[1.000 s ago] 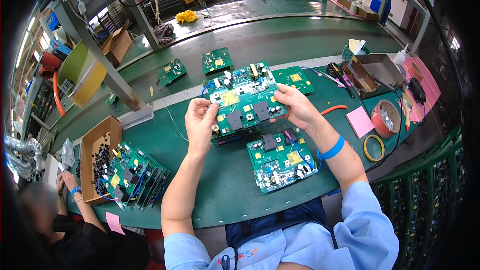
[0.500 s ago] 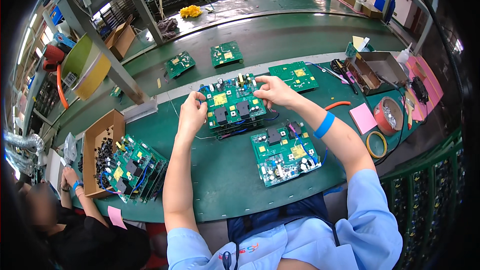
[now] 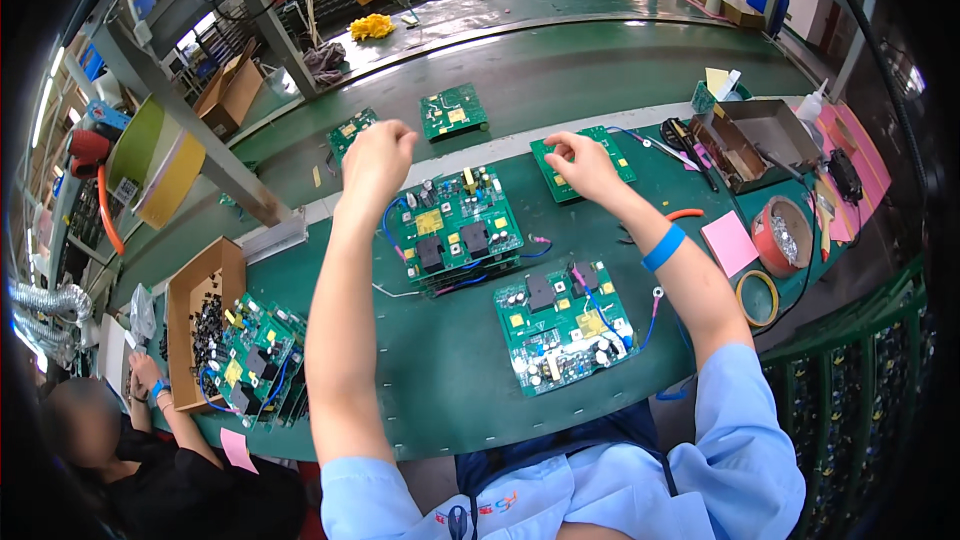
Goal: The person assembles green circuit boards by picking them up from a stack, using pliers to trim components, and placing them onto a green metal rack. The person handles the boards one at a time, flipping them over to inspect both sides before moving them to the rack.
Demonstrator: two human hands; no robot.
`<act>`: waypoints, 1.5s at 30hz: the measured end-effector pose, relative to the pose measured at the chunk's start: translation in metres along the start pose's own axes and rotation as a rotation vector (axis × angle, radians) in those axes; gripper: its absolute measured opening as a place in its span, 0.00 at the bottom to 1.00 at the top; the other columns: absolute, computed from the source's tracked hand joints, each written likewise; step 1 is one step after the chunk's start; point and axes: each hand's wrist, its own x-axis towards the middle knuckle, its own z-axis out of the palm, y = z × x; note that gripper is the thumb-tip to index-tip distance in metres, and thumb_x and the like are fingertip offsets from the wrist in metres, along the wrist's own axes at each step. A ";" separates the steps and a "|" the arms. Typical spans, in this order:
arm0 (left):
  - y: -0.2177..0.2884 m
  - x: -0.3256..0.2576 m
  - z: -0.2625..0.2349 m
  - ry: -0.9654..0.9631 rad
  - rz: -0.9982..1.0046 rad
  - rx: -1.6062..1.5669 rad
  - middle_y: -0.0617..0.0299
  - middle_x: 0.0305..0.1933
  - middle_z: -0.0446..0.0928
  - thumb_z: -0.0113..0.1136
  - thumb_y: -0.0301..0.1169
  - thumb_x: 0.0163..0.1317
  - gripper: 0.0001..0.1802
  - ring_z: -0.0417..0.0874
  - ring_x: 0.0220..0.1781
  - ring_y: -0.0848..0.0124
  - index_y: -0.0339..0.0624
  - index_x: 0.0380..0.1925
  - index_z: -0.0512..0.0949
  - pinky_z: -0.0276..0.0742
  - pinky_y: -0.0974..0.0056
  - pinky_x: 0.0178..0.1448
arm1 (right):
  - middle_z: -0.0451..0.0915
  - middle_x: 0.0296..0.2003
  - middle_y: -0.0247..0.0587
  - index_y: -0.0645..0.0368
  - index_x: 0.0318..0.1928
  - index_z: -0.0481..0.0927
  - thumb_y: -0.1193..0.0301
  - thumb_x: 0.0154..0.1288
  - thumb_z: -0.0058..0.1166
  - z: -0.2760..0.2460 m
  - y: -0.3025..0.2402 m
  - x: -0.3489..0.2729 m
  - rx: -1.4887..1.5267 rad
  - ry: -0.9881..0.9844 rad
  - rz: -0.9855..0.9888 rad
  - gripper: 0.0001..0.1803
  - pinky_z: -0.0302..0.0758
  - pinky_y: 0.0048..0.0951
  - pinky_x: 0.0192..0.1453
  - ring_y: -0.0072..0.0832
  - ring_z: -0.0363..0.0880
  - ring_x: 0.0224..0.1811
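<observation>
A stack of green circuit boards with black blocks, yellow labels and blue wires sits in the middle of the bench. My left hand is raised beyond its far left corner, overlapping a circuit board on the far strip; its fingers are curled and partly hidden. Over the near edge of another circuit board, lying at the right, hovers my right hand, thumb and fingers loosely bent and apart, nothing visible in them. Closer to me lies a circuit board crowded with capacitors, with blue wires at its right.
At left are more stacked boards and a cardboard box of small black parts, near a co-worker's hand. Right: a parts tray, pink pad, red cup and tape roll. A metal post rises at left.
Both hands have come off the middle stack of boards. My left hand rose away toward the far side; my right hand shifted right, over the flat board.
</observation>
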 end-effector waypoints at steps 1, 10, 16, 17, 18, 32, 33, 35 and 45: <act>-0.001 0.023 0.011 -0.085 0.016 0.001 0.58 0.27 0.76 0.53 0.38 0.47 0.13 0.76 0.35 0.60 0.41 0.27 0.76 0.69 0.62 0.39 | 0.74 0.30 0.43 0.61 0.38 0.73 0.70 0.47 0.53 0.004 0.007 -0.006 -0.161 0.120 -0.073 0.15 0.68 0.34 0.39 0.37 0.72 0.35; -0.069 0.138 0.137 -0.417 -0.457 -0.077 0.49 0.23 0.75 0.55 0.36 0.49 0.17 0.77 0.18 0.64 0.28 0.26 0.74 0.76 0.61 0.25 | 0.69 0.39 0.48 0.60 0.35 0.72 0.68 0.47 0.52 0.028 0.031 -0.027 -0.445 0.205 -0.219 0.13 0.61 0.39 0.48 0.41 0.65 0.46; -0.071 0.139 0.164 -0.454 -0.847 -0.731 0.59 0.29 0.71 0.49 0.27 0.55 0.07 0.76 0.28 0.69 0.36 0.32 0.70 0.76 0.60 0.34 | 0.69 0.39 0.49 0.60 0.35 0.73 0.69 0.47 0.52 0.026 0.028 -0.028 -0.443 0.189 -0.167 0.13 0.60 0.38 0.50 0.41 0.64 0.47; -0.073 0.140 0.165 -0.449 -0.862 -0.792 0.60 0.29 0.70 0.50 0.27 0.54 0.06 0.75 0.28 0.70 0.37 0.30 0.70 0.75 0.60 0.35 | 0.69 0.39 0.49 0.60 0.35 0.73 0.69 0.47 0.52 0.025 0.027 -0.028 -0.446 0.189 -0.160 0.13 0.59 0.38 0.50 0.41 0.64 0.47; -0.075 0.140 0.166 -0.443 -0.879 -0.852 0.61 0.29 0.70 0.51 0.26 0.53 0.05 0.75 0.27 0.71 0.38 0.29 0.70 0.74 0.61 0.36 | 0.69 0.39 0.49 0.60 0.35 0.73 0.69 0.47 0.52 0.025 0.027 -0.028 -0.448 0.188 -0.153 0.13 0.59 0.38 0.50 0.40 0.64 0.47; -0.024 0.143 0.113 -0.488 -0.802 -1.246 0.65 0.27 0.71 0.50 0.28 0.54 0.05 0.75 0.30 0.74 0.41 0.30 0.69 0.71 0.65 0.40 | 0.71 0.39 0.47 0.61 0.42 0.71 0.62 0.52 0.52 0.007 0.010 -0.015 0.442 0.180 0.089 0.19 0.67 0.34 0.44 0.39 0.69 0.44; -0.012 0.133 0.105 -0.519 -0.752 -1.283 0.65 0.27 0.72 0.51 0.28 0.54 0.05 0.75 0.30 0.75 0.41 0.30 0.69 0.71 0.66 0.40 | 0.70 0.40 0.47 0.60 0.46 0.67 0.61 0.53 0.51 0.004 0.009 -0.013 0.667 0.149 0.188 0.22 0.67 0.33 0.44 0.37 0.69 0.45; 0.013 0.109 0.089 -0.537 -0.657 -1.343 0.65 0.28 0.73 0.51 0.30 0.55 0.05 0.75 0.31 0.75 0.41 0.30 0.71 0.71 0.68 0.40 | 0.69 0.42 0.48 0.59 0.53 0.60 0.58 0.54 0.50 -0.004 0.001 -0.008 1.121 0.070 0.369 0.29 0.68 0.32 0.44 0.34 0.68 0.46; 0.092 0.022 0.070 -0.485 -0.149 -1.359 0.63 0.30 0.73 0.51 0.30 0.55 0.27 0.74 0.32 0.77 0.36 0.54 0.55 0.71 0.72 0.36 | 0.61 0.51 0.46 0.54 0.59 0.45 0.65 0.63 0.35 -0.061 -0.023 -0.006 1.723 0.071 -0.038 0.26 0.61 0.40 0.55 0.37 0.63 0.52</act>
